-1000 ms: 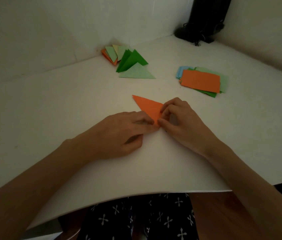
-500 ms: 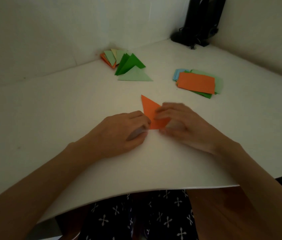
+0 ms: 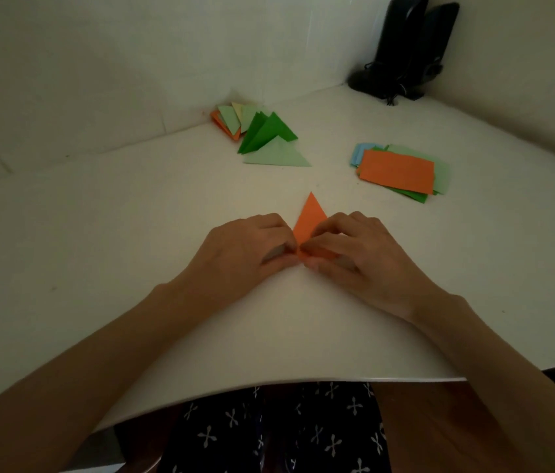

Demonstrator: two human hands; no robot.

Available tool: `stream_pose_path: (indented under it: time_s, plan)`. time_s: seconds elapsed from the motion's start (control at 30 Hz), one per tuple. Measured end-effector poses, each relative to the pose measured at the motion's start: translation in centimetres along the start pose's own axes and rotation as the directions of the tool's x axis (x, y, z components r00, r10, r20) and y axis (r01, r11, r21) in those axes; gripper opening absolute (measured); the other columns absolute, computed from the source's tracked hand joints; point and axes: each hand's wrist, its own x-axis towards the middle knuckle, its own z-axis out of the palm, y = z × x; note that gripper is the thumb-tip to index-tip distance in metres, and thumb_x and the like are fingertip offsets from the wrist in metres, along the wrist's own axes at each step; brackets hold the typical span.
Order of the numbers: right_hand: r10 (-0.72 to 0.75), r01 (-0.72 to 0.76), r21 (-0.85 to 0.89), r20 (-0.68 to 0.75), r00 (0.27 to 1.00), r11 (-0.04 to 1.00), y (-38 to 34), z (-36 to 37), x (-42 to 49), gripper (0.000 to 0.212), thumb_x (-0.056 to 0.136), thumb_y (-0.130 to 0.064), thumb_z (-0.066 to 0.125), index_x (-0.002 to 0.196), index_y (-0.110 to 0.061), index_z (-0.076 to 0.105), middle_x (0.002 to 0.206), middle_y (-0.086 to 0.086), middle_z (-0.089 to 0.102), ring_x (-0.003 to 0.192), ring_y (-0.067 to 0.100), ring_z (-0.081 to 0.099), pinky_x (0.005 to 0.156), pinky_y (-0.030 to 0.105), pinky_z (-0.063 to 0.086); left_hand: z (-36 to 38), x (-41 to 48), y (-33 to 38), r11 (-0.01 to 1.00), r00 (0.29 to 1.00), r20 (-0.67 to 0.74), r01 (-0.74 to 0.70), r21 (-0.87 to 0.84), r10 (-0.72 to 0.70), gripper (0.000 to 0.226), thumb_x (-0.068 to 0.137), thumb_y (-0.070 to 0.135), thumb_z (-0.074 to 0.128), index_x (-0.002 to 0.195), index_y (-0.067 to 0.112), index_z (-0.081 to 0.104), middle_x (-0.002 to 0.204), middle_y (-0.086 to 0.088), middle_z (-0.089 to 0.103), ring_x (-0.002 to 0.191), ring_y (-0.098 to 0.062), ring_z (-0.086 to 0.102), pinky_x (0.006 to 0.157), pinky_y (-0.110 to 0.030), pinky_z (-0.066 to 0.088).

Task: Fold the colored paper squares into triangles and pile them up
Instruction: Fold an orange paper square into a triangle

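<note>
My left grip [image 3: 249,247] and right grip [image 3: 354,254] meet at the middle of the counter [image 3: 133,233]. The fingers of both are curled, pinching the near end of the orange triangle [image 3: 309,216], whose tip points to 12 o'clock. The pile of folded triangles [image 3: 262,134] lies at 11 o'clock by the wall. The stack of unfolded squares [image 3: 397,170], orange on top, lies at 1 o'clock.

A white table [image 3: 115,240] fills most of the frame, its curved near edge running along the bottom. Pale walls [image 3: 133,56] meet it at the back. In the upper right corner two black upright things [image 3: 409,46] stand close together, a thin cord [image 3: 392,99] at their foot. At bottom centre, below the table edge, shows dark cloth [image 3: 286,435] with small white crosses.
</note>
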Motion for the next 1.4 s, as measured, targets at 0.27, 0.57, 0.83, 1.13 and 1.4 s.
stream_pose_path:
  time_s: [0.27,0.57,0.83,1.13,1.4]
  plan:
    - [0.047,-0.050,0.166,0.024,0.999,0.985,0.9,-0.7,1.3,0.023,0.091,-0.030,0.053,0.100,-0.016,0.070,0.097,0.002,0.061,0.085,0.021,0.054,0.076,0.036,0.044,0.0,0.2,0.3,0.995,0.995,-0.008,0.099,-0.022,-0.099,0.035,0.088,0.044,0.042,0.091,0.016,0.062,0.098,0.004,0.060,0.086,-0.011,0.056,0.070,-0.032,0.050]
    - [0.154,-0.213,0.323,0.197,0.968,0.922,1.3,-1.1,2.5,0.015,0.086,-0.028,0.064,0.099,-0.035,0.062,0.093,-0.010,0.053,0.088,0.006,0.049,0.077,0.021,0.037,0.3,1.1,0.3,0.956,0.958,0.128,0.270,-0.117,-0.255,0.013,0.090,0.023,0.059,0.095,0.012,0.063,0.118,-0.003,0.051,0.107,-0.018,0.049,0.094,-0.032,0.038]
    - [0.128,-0.184,0.320,0.186,0.974,0.929,0.6,-1.1,1.5,0.023,0.086,-0.023,0.067,0.096,-0.043,0.062,0.101,-0.014,0.050,0.094,0.002,0.043,0.083,0.012,0.033,-0.2,0.5,0.3,0.937,0.970,0.025,0.239,-0.253,-0.241,0.011,0.081,0.024,0.071,0.087,0.016,0.071,0.110,0.009,0.055,0.103,-0.011,0.055,0.090,-0.035,0.046]
    - [0.265,-0.305,0.384,0.154,0.952,0.871,-0.2,-0.9,2.3,0.017,0.086,-0.034,0.064,0.076,-0.047,0.060,0.091,-0.007,0.057,0.085,0.007,0.051,0.076,0.022,0.038,-0.2,0.7,0.6,0.929,0.950,0.002,0.307,-0.204,-0.313,0.008,0.082,0.025,0.070,0.079,0.018,0.069,0.107,0.013,0.053,0.105,-0.011,0.053,0.088,-0.024,0.040]
    - [0.380,-0.434,0.213,0.252,0.890,0.875,-0.9,-0.9,4.7,0.030,0.088,-0.036,0.061,0.062,-0.036,0.047,0.072,-0.016,0.047,0.067,0.000,0.044,0.060,0.016,0.030,-0.1,0.8,0.6,0.900,0.916,0.010,0.397,-0.181,-0.402,0.010,0.083,0.022,0.069,0.079,0.013,0.068,0.114,0.003,0.052,0.107,-0.011,0.047,0.077,-0.006,0.027]
